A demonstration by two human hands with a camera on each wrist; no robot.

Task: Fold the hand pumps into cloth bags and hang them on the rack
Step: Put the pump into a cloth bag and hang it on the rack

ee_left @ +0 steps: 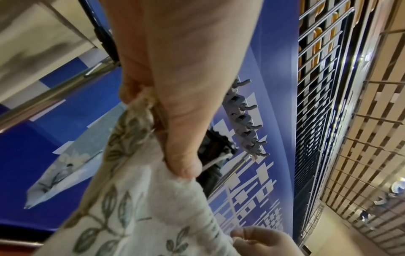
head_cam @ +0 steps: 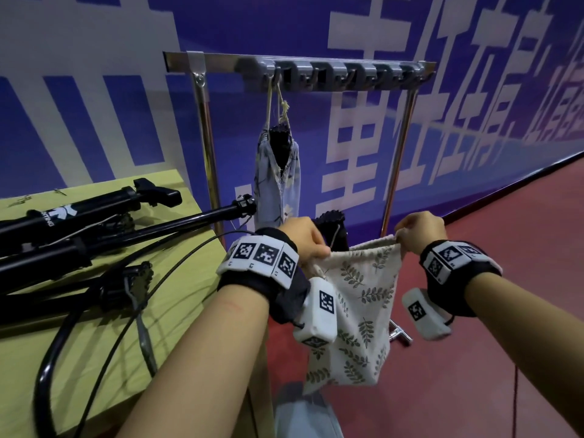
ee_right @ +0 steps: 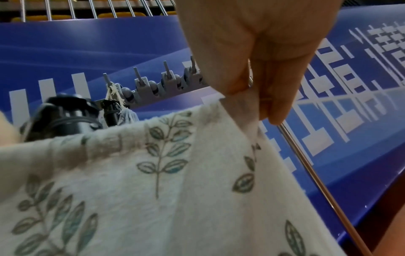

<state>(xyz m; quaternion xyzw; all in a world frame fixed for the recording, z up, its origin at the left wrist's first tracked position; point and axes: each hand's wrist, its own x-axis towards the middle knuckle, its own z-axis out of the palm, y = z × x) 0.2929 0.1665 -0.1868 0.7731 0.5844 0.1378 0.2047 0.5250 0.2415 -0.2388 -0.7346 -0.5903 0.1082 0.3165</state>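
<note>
A cream cloth bag (head_cam: 357, 311) printed with green leaves hangs between my hands in front of the rack. My left hand (head_cam: 311, 240) pinches the left corner of its mouth, gathered cloth (ee_left: 140, 110) caught between thumb and fingers. My right hand (head_cam: 414, 232) pinches the right corner (ee_right: 247, 107). The black top of a hand pump (head_cam: 330, 221) sticks out of the bag's mouth, also in the right wrist view (ee_right: 63, 117). A metal rack (head_cam: 297, 63) with a row of grey hooks stands behind. A pale blue bag (head_cam: 278, 172) with a pump inside hangs from its leftmost hook.
Several black hand pumps (head_cam: 94, 213) with hoses lie on a yellow-green table (head_cam: 177, 295) at the left, one jutting past the table's edge towards the rack. The rack's legs (head_cam: 208, 147) stand on a red floor (head_cam: 505, 248) before a blue wall banner.
</note>
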